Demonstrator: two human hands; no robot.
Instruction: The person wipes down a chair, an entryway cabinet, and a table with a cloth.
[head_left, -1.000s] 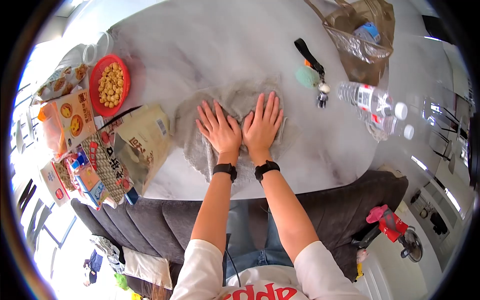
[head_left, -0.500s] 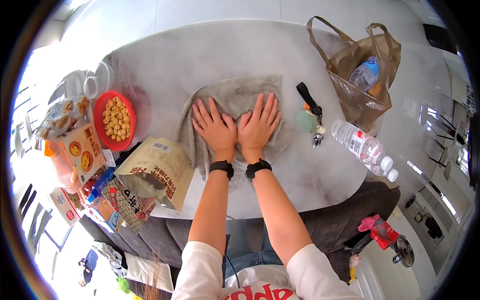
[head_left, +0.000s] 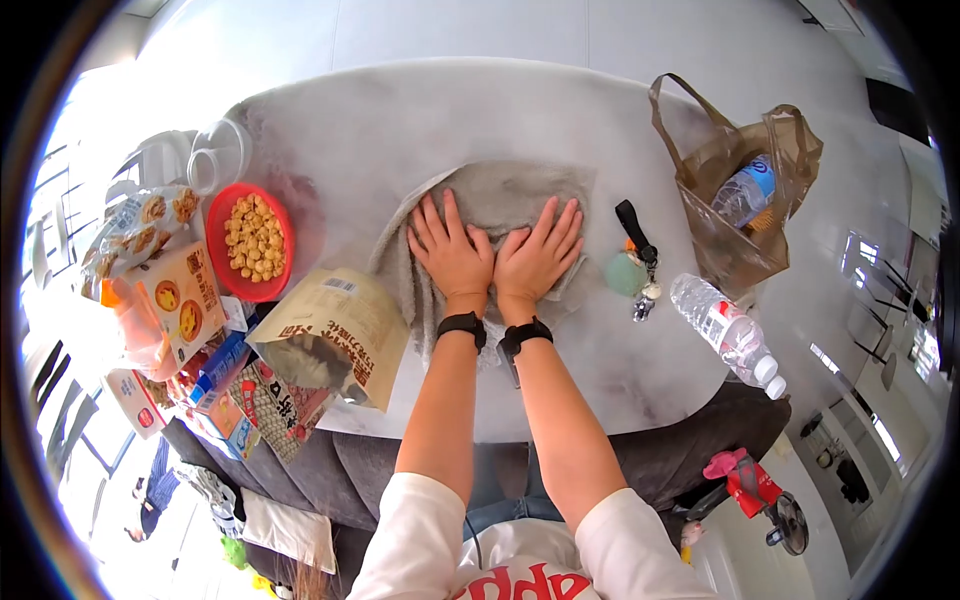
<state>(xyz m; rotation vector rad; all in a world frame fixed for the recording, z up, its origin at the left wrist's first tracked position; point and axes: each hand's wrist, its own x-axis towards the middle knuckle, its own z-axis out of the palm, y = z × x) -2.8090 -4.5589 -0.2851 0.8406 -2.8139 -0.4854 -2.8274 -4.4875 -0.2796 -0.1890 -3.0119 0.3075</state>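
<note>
A grey cloth [head_left: 500,183] lies rumpled on the marble-look table. My left hand [head_left: 455,258] presses flat on it with fingers spread. Beside it my right hand [head_left: 538,256] also rests flat on the cloth, fingers spread, thumbs of both hands close together. Neither hand grips anything. Each wrist wears a black band. Left of the cloth, an opened paper snack bag [head_left: 352,325] lies close to its edge. To the right lies a keychain with a black strap and a green round charm [head_left: 625,274].
A red bowl [head_left: 288,262] of caramel-coloured popcorn stands left, near clear plastic cups [head_left: 220,155] and several snack packages [head_left: 187,300]. On the right are a brown plastic bag [head_left: 735,250] holding a bottle, and clear bottles [head_left: 725,325] lying down. A grey sofa [head_left: 690,420] borders the near edge.
The whole view has shifted and turned slightly, moving the table's contents to the right in the picture. Both hands remain flat on the cloth, with little clear movement relative to it.
</note>
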